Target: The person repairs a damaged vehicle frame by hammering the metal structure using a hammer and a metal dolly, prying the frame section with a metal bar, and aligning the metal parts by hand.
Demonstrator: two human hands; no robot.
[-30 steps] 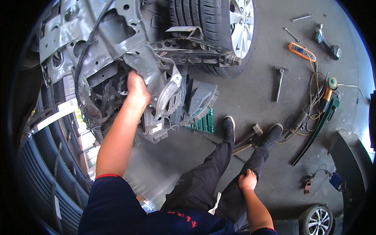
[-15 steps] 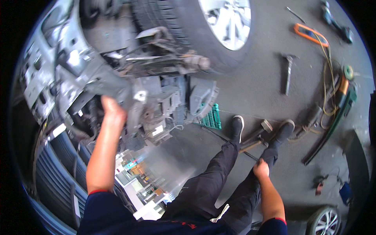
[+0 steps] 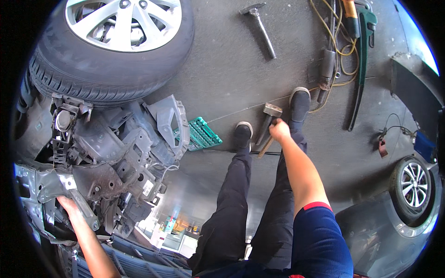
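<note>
the right hand (image 3: 280,131) is down between the left shoe (image 3: 243,135) and the right shoe (image 3: 300,104), close by the block-headed hammer (image 3: 272,110), with its fingers curled inward. the left hand (image 3: 70,205) is at the near left, tucked under an edge of the torn bodywork (image 3: 97,181); it is probably there to steady a body bent low, which would let the other arm stretch down to the floor. the fingers of both hands are largely hidden, so i cannot tell whether the left is clasping the metal or only leaning on it, nor whether the right has closed around a shaft.

the block-headed hammer lies on the grey floor (image 3: 218,99), its head toward the far side. that head is squat and squared, dull and worn, with a dark shaft (image 3: 263,131) slanting back from it; a pale wooden shaft (image 3: 265,147) lies just beside, partly behind the hand.

the bodywork is creased, dirty grey metal, with brackets bent out of line. a big wheel (image 3: 116,74) stands beyond it, and the open green case (image 3: 204,135) sits to its right, likely kept within easy reach.
</note>
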